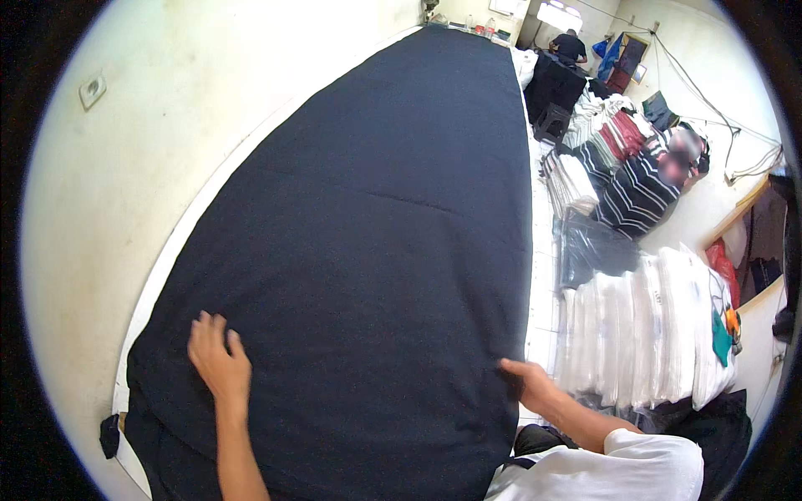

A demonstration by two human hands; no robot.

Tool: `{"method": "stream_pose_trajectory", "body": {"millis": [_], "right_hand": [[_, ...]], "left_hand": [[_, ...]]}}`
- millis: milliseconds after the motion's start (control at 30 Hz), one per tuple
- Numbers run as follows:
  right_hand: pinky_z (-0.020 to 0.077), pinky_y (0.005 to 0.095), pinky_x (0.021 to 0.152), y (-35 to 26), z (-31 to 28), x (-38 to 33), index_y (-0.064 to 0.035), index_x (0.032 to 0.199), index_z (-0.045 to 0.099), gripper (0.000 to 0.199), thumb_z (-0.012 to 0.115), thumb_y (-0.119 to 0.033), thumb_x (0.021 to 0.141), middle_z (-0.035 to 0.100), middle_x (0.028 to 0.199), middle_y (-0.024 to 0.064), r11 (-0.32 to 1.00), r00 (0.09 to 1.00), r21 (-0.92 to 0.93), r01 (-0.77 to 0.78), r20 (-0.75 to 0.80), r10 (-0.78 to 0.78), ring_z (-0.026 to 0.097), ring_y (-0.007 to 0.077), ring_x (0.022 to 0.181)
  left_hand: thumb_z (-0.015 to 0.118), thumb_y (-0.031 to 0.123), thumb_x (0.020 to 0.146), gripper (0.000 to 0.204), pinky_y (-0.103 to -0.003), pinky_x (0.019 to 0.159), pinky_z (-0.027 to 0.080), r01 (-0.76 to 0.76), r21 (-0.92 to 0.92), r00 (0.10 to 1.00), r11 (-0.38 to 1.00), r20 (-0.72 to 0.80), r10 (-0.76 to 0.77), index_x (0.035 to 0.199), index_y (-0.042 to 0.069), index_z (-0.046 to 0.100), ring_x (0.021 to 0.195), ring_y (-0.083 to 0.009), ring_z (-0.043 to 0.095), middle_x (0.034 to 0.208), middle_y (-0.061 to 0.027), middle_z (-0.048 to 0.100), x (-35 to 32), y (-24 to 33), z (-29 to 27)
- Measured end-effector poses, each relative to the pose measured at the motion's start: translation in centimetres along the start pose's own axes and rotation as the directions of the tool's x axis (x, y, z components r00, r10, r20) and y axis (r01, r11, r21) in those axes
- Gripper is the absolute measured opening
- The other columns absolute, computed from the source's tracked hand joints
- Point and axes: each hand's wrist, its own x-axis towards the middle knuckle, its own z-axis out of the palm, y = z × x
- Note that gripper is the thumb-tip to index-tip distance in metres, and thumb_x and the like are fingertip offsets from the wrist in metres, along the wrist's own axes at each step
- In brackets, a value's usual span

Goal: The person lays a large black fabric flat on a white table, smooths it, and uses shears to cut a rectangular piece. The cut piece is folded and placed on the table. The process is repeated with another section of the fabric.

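Both hands on dark cloth (368, 250) at table's near edge: left hand (219, 361) flat, fingers spread, right hand (528, 382) pinching right hem (prob. soft, limp, heavy-ish; best gripped at edges w/ both).

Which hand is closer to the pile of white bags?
The right hand, at the dark cloth's right edge beside the pile of white bags. The left hand lies across the cloth, near the wall.
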Motion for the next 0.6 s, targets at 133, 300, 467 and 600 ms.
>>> {"method": "stream_pose_trajectory", "body": {"millis": [133,300,467,600], "right_hand": [[0.0513,0.0432,0.113,0.7,-2.5,1.0,0.0171,0.142,0.056,0.054,0.074,-0.014,0.102,0.068,0.140,0.0255,0.964,0.993,-0.241,0.113,0.001,-0.116,0.069,0.0343,0.123],[0.0532,0.0449,0.109,1.2,-5.2,2.7,0.0183,0.141,0.055,0.054,0.074,-0.014,0.101,0.069,0.133,0.0276,0.942,0.997,-0.333,0.053,0.076,-0.030,0.069,0.0337,0.119],[0.0589,0.0466,0.081,-1.0,-3.7,3.0,0.0109,0.132,0.058,0.047,0.077,-0.014,0.097,0.073,0.117,0.0208,0.964,0.985,-0.264,0.009,0.168,0.037,0.074,0.0314,0.098],[0.0629,0.0454,0.067,-3.2,-3.0,0.7,0.0070,0.119,0.068,0.026,0.074,-0.007,0.097,0.076,0.106,0.0160,0.980,0.935,-0.195,-0.047,0.337,0.112,0.076,0.0291,0.086]], "left_hand": [[0.060,0.023,0.107,0.044,-0.055,0.131,0.025,0.269,-0.083,0.940,0.960,0.240,-0.242,0.146,0.001,0.065,0.158,-0.0386,0.038,0.165,-0.0197,0.050,-8.4,1.5,-0.9],[0.059,0.018,0.106,0.042,-0.053,0.128,0.032,0.510,0.093,0.840,0.855,0.162,-0.518,0.143,-0.001,0.065,0.151,-0.0420,0.047,0.159,-0.0239,0.055,-12.1,4.4,-3.3],[0.081,0.017,0.089,0.045,-0.050,0.111,0.050,0.225,-0.664,0.974,0.713,0.147,-0.171,0.130,0.000,0.070,0.125,-0.0401,0.066,0.138,-0.0205,0.068,-21.2,28.1,-11.3],[0.085,0.025,0.086,0.064,-0.054,0.115,0.042,-0.169,-0.408,0.984,0.897,-0.023,0.175,0.144,0.008,0.063,0.137,-0.0362,0.054,0.147,-0.0148,0.063,-27.4,42.6,-13.6]]}}
